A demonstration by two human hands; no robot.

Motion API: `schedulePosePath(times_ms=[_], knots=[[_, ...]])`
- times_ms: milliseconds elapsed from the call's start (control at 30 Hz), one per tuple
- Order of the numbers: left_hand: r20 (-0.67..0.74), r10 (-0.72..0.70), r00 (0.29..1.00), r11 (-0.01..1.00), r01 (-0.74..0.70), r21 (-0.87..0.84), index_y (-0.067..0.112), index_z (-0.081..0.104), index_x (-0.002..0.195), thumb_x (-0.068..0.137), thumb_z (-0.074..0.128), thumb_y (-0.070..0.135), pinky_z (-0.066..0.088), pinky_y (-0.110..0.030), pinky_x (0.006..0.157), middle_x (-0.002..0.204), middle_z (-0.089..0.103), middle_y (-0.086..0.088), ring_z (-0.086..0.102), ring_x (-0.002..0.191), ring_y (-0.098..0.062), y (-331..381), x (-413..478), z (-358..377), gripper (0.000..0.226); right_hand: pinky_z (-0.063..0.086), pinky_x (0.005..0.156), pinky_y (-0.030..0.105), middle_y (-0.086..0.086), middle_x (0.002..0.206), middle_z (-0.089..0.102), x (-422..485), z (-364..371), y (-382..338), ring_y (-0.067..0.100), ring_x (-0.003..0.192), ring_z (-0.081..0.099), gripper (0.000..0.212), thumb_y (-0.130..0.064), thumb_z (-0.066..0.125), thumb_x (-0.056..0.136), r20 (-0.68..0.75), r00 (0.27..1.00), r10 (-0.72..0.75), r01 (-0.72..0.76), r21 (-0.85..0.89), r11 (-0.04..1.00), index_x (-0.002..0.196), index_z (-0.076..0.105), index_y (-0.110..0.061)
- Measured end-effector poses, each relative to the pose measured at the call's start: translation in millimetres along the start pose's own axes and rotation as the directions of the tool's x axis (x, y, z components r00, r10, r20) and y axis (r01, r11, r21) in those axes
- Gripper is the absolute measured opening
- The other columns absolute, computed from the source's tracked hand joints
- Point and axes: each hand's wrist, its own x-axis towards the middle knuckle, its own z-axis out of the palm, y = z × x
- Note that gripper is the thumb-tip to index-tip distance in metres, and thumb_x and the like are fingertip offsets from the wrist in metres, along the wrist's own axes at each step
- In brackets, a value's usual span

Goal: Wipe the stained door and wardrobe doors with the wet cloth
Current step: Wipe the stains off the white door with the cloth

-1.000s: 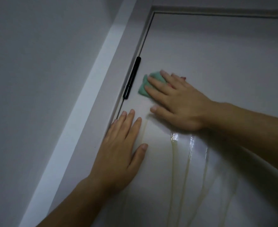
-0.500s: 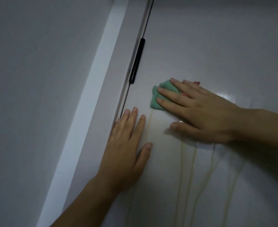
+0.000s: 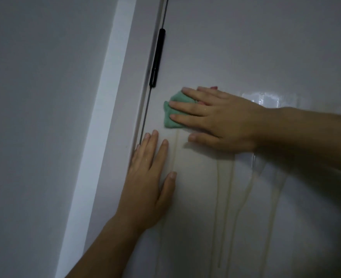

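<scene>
A white door (image 3: 256, 47) fills the right of the view, with pale yellowish drip streaks (image 3: 228, 189) running down it and a wet glossy patch (image 3: 266, 99) by my right wrist. My right hand (image 3: 215, 119) lies flat with straight fingers and presses a green cloth (image 3: 170, 115) against the door, just right of the hinge side. Most of the cloth is hidden under my fingers. My left hand (image 3: 147, 183) rests flat on the door below the cloth, fingers straight, at the door's left edge.
A black hinge (image 3: 157, 57) sits on the gap between door and frame, above and left of the cloth. The white door frame (image 3: 103, 117) runs diagonally down the left, with a grey wall (image 3: 35, 117) beyond it.
My right hand and the cloth have slid down the door from beside the hinge to below it. The view has dropped with them. My left hand stays pressed in the same place.
</scene>
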Motion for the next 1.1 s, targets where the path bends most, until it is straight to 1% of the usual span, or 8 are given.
schedulePosePath(times_ms=[167,367,533,600,733,900,967,1100], knots=[[0.007,-0.004,1.0,1.0,0.005,-0.016,0.016,0.016,0.162,0.107,0.022,0.051,0.01,-0.046,0.129,0.172,0.008,-0.009,0.003,0.16,-0.022,0,-3,-1,0.066,-0.003,0.127,0.046,0.002,0.171,0.006,38,1,-5,0.031,0.157,-0.005,0.074,-0.063,0.006,0.1,-0.088,0.989,0.115,-0.112,0.031,0.993,0.163,0.009,-0.025],[0.028,-0.003,1.0,1.0,0.002,0.031,0.011,0.015,0.163,0.107,0.026,0.048,0.012,-0.051,0.129,0.172,0.005,-0.012,0.001,0.16,-0.025,3,-7,0,0.068,0.005,0.127,0.047,0.004,0.169,0.018,-22,13,-13,0.034,0.157,0.006,0.07,-0.06,0.013,0.104,-0.039,0.998,-0.055,0.053,-0.059,0.997,0.162,0.02,-0.023],[0.017,-0.018,1.0,0.997,0.017,0.069,0.015,0.021,0.163,0.106,0.031,0.043,0.012,-0.05,0.128,0.172,0.008,-0.011,0.001,0.16,-0.025,5,-6,0,0.064,-0.001,0.127,0.046,0.003,0.171,0.002,-21,5,23,0.031,0.157,-0.007,0.075,-0.065,0.003,0.1,-0.095,0.961,0.259,-0.26,0.005,0.966,0.163,0.005,-0.025],[0.014,-0.023,1.0,0.997,0.022,0.069,0.016,0.024,0.163,0.106,0.033,0.042,0.013,-0.051,0.128,0.172,0.008,-0.011,0.002,0.16,-0.025,6,-7,-2,0.063,0.006,0.127,0.051,0.008,0.17,0.012,-31,14,-4,0.039,0.156,0.002,0.077,-0.064,0.01,0.101,-0.117,0.973,0.201,-0.205,-0.021,0.979,0.162,0.017,-0.019],[0.006,-0.035,0.999,0.995,0.034,0.094,0.015,0.027,0.162,0.105,0.033,0.042,0.012,-0.049,0.129,0.171,0.011,-0.013,0.006,0.16,-0.028,11,-8,-3,0.063,0.009,0.127,0.047,0.005,0.168,0.02,-72,32,-34,0.034,0.157,0.008,0.072,-0.062,0.018,0.104,-0.05,0.999,-0.001,-0.003,-0.078,0.997,0.161,0.026,-0.019],[-0.014,0.008,1.0,0.992,-0.006,0.129,0.015,0.029,0.16,0.103,0.035,0.039,0.003,-0.046,0.129,0.171,0.013,-0.013,0.006,0.159,-0.032,31,11,6,0.062,0.001,0.127,0.045,0.002,0.171,0.006,-67,5,45,0.032,0.157,-0.001,0.074,-0.064,0.008,0.1,-0.122,0.922,0.366,-0.368,0.006,0.93,0.163,0.01,-0.025],[-0.002,0.033,0.999,0.993,-0.032,0.11,0.016,0.026,0.162,0.104,0.034,0.039,0.0,-0.043,0.13,0.172,0.01,-0.011,0.003,0.16,-0.028,39,20,10,0.063,-0.001,0.127,0.046,0.003,0.171,0.003,-71,3,47,0.033,0.157,-0.004,0.076,-0.065,0.009,0.1,-0.128,0.899,0.419,-0.421,0.016,0.907,0.163,0.009,-0.024],[-0.004,0.059,0.998,0.992,-0.058,0.114,0.017,0.025,0.162,0.104,0.034,0.041,-0.001,-0.046,0.129,0.172,0.009,-0.011,0.001,0.16,-0.028,47,25,16,0.064,0.01,0.126,0.052,0.005,0.17,0.013,-108,25,-2,0.036,0.157,0.003,0.072,-0.061,0.02,0.104,-0.098,0.98,0.173,-0.178,-0.046,0.983,0.161,0.024,-0.018]])
